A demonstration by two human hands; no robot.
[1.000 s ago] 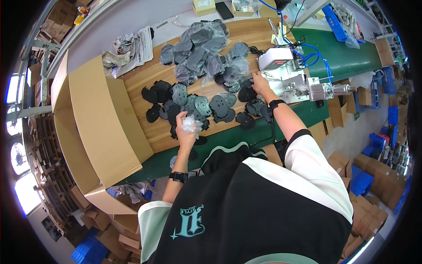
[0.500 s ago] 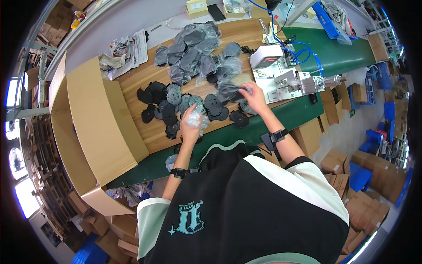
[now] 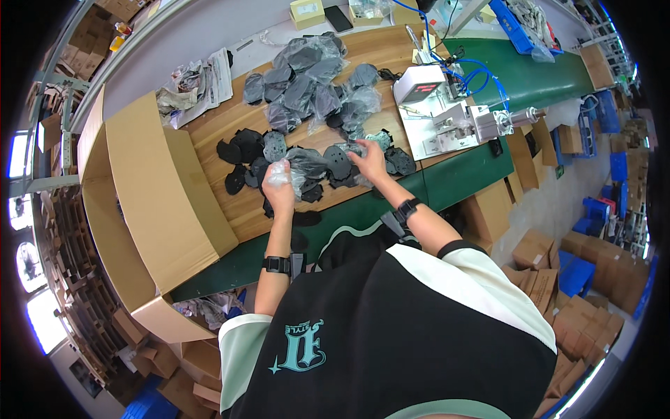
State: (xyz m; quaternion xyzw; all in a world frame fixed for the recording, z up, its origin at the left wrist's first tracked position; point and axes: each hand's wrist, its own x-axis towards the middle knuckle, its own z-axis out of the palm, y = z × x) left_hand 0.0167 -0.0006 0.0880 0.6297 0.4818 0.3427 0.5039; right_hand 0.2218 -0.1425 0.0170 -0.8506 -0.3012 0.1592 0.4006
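Note:
My left hand (image 3: 280,193) is closed on the crumpled clear plastic of a bag (image 3: 279,173). Beside its fingers lies a dark, flat piece in clear plastic (image 3: 308,163), over other pieces. To the right, my right hand (image 3: 371,166) has its thumb and forefinger bent around a bit of thin plastic (image 3: 347,149); its other fingers are partly hidden. Between the hands lies a dark rounded plate with small holes (image 3: 338,162). More bare black plates (image 3: 246,145) are heaped left of my left hand, and a greyish-green one (image 3: 274,146) lies among them.
A pile of bagged dark pieces (image 3: 301,91) covers the far middle of the wooden board. At right stands a white machine with a display (image 3: 419,85), blue hoses and a metal cylinder. An open cardboard box (image 3: 157,188) stands at left, with stacked newspapers (image 3: 209,84) behind it.
My right hand has come left and nearer from beside the machine, away from the dark bagged bundle it held. My left hand has shifted slightly left, and a bagged piece now lies beside it.

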